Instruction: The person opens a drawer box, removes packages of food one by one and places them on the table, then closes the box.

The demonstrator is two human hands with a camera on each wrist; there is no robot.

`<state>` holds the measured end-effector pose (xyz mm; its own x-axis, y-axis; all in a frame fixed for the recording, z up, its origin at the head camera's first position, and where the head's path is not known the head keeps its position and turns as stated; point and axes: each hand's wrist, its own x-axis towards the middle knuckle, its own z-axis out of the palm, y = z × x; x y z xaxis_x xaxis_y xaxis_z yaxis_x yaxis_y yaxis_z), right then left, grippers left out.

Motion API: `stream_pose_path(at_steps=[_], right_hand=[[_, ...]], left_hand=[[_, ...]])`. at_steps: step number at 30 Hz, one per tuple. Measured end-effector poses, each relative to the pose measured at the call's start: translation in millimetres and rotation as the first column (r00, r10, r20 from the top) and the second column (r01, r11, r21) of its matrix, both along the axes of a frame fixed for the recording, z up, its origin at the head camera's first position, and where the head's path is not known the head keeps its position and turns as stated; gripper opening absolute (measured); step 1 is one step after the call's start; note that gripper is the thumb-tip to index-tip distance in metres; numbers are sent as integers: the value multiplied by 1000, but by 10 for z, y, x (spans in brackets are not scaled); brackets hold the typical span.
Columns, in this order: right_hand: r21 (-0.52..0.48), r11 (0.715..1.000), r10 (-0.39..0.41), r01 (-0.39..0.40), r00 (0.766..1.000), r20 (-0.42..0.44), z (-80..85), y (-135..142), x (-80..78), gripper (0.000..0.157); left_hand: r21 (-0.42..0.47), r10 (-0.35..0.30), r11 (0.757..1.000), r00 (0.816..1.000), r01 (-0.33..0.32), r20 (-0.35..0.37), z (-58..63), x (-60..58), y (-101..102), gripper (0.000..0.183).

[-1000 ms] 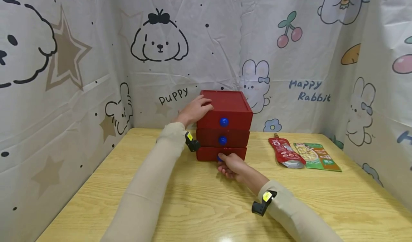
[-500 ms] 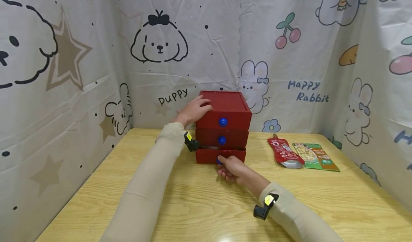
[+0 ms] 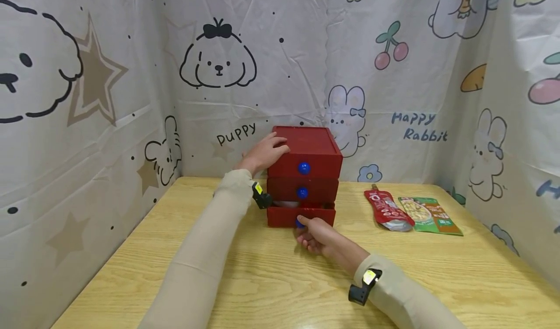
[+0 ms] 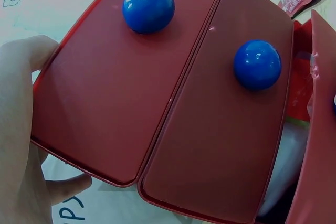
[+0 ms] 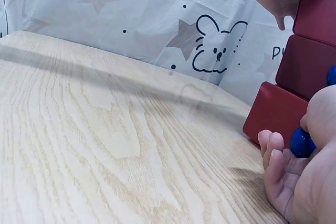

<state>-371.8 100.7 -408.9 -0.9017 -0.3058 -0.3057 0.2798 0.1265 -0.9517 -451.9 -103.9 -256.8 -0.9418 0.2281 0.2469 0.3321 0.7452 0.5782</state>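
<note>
A small red drawer cabinet [image 3: 308, 142] stands on the table, three drawers high with round blue knobs. Its bottom drawer [image 3: 280, 217] is partly pulled out, and something whitish inside shows through the gap in the left wrist view. My right hand [image 3: 321, 234] pinches the bottom drawer's blue knob [image 5: 300, 142] between thumb and fingers. At the cabinet's upper left edge rests my left hand [image 3: 262, 154], fingers extended over the top and another digit down along the side. The upper knob [image 4: 148, 8] and middle knob [image 4: 258, 65] are untouched; their drawers are closed.
Right of the cabinet, a red spouted pouch [image 3: 388, 210] lies beside a flat green and orange packet [image 3: 430, 216] on the wooden table [image 3: 262, 280]. A printed curtain [image 3: 245, 110] hangs behind the cabinet and along both sides.
The bottom drawer has slid out toward me with my right hand on its knob, widening the gap above it. My left hand has stayed on the cabinet's top edge.
</note>
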Motion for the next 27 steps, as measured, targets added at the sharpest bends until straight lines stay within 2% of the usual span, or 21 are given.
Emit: stream_pose_path(at_steps=[8, 21, 27], right_hand=[[-2, 1000, -15, 15, 1000, -1, -15, 9, 86, 47], [50, 998, 45, -43, 998, -49, -10, 8, 225, 44], [71, 997, 25, -19, 996, -87, -29, -4, 300, 43]], left_hand=[[21, 2, 1000, 1000, -2, -3, -33, -6, 12, 59], [32, 4, 999, 1000, -4, 1, -21, 19, -9, 59], [28, 14, 1000, 1000, -15, 2, -22, -3, 17, 60]])
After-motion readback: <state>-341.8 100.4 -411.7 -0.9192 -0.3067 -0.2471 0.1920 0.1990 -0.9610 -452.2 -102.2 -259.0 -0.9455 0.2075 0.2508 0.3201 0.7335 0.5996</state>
